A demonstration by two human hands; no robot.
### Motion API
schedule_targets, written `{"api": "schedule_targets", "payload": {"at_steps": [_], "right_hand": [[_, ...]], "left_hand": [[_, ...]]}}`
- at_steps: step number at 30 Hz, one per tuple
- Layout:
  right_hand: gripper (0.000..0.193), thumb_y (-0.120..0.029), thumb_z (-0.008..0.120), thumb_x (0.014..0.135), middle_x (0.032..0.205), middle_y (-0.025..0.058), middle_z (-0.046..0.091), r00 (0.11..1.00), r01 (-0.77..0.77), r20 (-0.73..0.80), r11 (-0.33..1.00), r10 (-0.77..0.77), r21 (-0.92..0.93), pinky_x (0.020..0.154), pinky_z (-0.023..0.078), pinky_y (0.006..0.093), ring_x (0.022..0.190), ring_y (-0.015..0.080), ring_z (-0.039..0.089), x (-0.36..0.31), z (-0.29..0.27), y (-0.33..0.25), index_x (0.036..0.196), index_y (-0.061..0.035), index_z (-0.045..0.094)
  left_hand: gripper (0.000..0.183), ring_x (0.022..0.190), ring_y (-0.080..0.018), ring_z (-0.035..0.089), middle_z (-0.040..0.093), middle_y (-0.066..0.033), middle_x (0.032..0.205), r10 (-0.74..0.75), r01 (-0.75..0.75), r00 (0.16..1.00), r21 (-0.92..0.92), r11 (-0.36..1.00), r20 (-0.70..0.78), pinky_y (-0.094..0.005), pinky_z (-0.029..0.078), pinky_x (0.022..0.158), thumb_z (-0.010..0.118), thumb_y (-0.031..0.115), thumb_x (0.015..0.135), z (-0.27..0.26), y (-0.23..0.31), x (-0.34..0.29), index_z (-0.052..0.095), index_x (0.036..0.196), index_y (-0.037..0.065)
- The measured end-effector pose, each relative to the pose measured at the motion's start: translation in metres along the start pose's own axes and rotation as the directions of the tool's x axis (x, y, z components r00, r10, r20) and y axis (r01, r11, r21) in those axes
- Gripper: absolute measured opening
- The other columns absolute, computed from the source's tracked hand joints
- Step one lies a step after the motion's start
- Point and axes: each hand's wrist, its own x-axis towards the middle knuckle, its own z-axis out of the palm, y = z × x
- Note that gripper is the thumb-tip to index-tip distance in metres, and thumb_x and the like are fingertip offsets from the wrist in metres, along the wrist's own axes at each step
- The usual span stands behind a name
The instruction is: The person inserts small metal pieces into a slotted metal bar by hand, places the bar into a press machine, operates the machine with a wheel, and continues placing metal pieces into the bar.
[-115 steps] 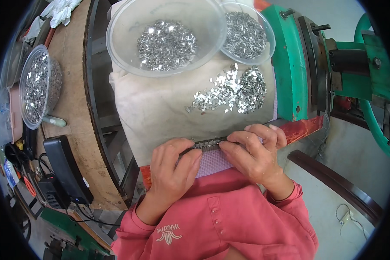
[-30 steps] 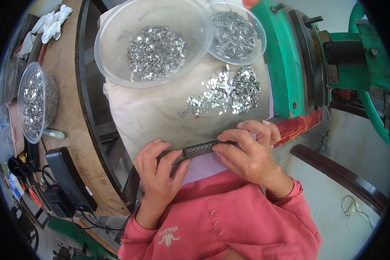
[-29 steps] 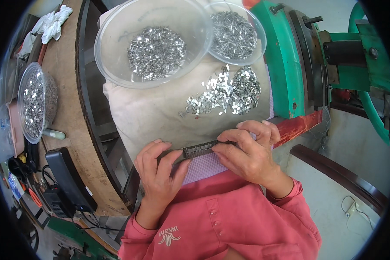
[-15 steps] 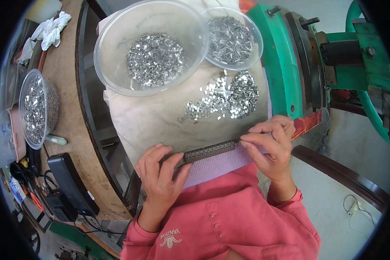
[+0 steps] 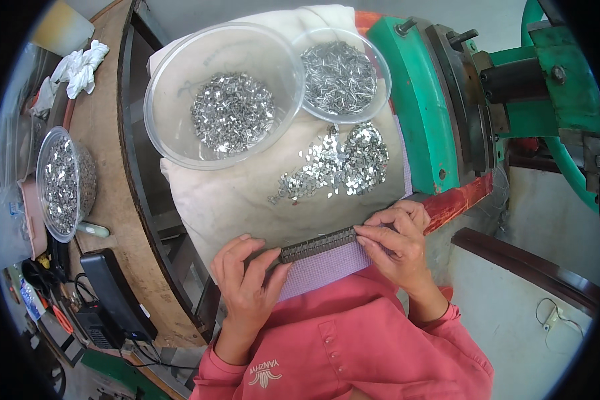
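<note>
A dark slotted metal bar [image 5: 318, 246] lies slightly tilted over a lilac woven mat on the cloth in front of me. My left hand [image 5: 245, 277] pinches its left end between thumb and fingers. At the other end, the thumb and forefinger of my right hand [image 5: 399, 243] close on the bar's right tip. Small metal bits show along the bar's row of slots, too fine to make out. Beyond it, a loose pile of small shiny metal pieces [image 5: 367, 159] is spread on the beige cloth [image 5: 227, 200].
A large clear tub [image 5: 170, 127] and a smaller clear bowl [image 5: 386, 83] of metal pins stand at the back. The tub holds small metal parts. A green machine [image 5: 417, 113] rises at right. On the wooden bench [image 5: 110, 160] at left are another bowl of parts [image 5: 89, 180] and a black device [image 5: 117, 290].
The view has shifted a little, so the tubs and pile appear lower. My right hand now sits closer against the bar's right end. The left hand keeps its grip.
</note>
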Motion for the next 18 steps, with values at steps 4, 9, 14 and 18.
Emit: {"api": "schedule_targets", "payload": {"at_steps": [4,9,14,18], "right_hand": [[0.024,-0.009,0.083,0.067,0.093,-0.0036,0.067,0.999,0.005,0.043,0.999,-0.007,0.039,0.087,0.035,0.038,0.096,0.023,0.053,0.0,-0.002,-0.003,0.091,-0.0151,0.08],[0.021,-0.012,0.083,0.069,0.095,-0.005,0.067,0.994,0.03,0.103,0.998,-0.035,0.049,0.089,0.032,0.0396,0.099,0.0228,0.052,0.002,-0.005,-0.004,0.089,-0.0167,0.08],[0.021,-0.015,0.083,0.069,0.097,-0.006,0.065,0.991,0.058,0.118,0.998,-0.062,0.036,0.089,0.031,0.0406,0.101,0.0234,0.052,0.019,-0.013,0.001,0.089,-0.0181,0.08],[0.023,-0.015,0.084,0.067,0.098,-0.0057,0.064,0.981,0.142,0.123,0.986,-0.152,0.092,0.088,0.034,0.0395,0.101,0.0235,0.052,0.035,-0.012,0.001,0.089,-0.0185,0.079]], "left_hand": [[0.039,0.109,-0.0343,0.057,0.061,-0.009,0.11,-0.007,0.007,1.0,-0.013,1.0,0.002,-0.0455,0.044,0.094,0.088,0.007,0.059,-0.005,-0.002,-0.004,0.07,0.094,0.008],[0.039,0.107,-0.0341,0.057,0.061,-0.0088,0.108,-0.011,0.011,1.0,-0.005,1.0,0.009,-0.0455,0.044,0.093,0.088,0.008,0.059,-0.012,-0.004,-0.014,0.069,0.094,0.008],[0.035,0.105,-0.0306,0.061,0.062,-0.0058,0.104,-0.017,0.017,1.0,-0.024,1.0,-0.009,-0.0399,0.044,0.09,0.088,0.009,0.062,-0.011,-0.003,-0.016,0.072,0.093,0.009],[0.037,0.105,-0.034,0.058,0.061,-0.009,0.105,-0.008,0.008,1.0,-0.03,1.0,-0.007,-0.0433,0.046,0.089,0.088,0.009,0.06,-0.011,-0.004,-0.017,0.07,0.093,0.008]]}}
